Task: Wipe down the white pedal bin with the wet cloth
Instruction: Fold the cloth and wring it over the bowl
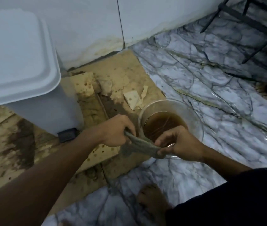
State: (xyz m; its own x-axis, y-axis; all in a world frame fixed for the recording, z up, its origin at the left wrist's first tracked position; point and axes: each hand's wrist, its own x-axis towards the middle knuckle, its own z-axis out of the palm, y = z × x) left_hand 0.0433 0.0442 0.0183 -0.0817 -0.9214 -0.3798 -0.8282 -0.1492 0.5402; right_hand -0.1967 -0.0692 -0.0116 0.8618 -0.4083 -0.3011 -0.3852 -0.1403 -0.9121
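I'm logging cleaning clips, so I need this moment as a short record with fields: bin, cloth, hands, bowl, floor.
bin: white, lid closed, on stained cardboard by the wall
pedal: dark, at the bin's base
cloth: grey, stretched between both hands, not touching the bin
left hand: grips one end of the cloth
right hand: pinches the other end, over the bowl's near rim
bowl: clear, holds brown water
floor: marble pattern

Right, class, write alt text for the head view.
The left hand and right hand grip a grey wet cloth stretched between them at the rim of a glass bowl of brown water; the white pedal bin stands left, on stained cardboard.
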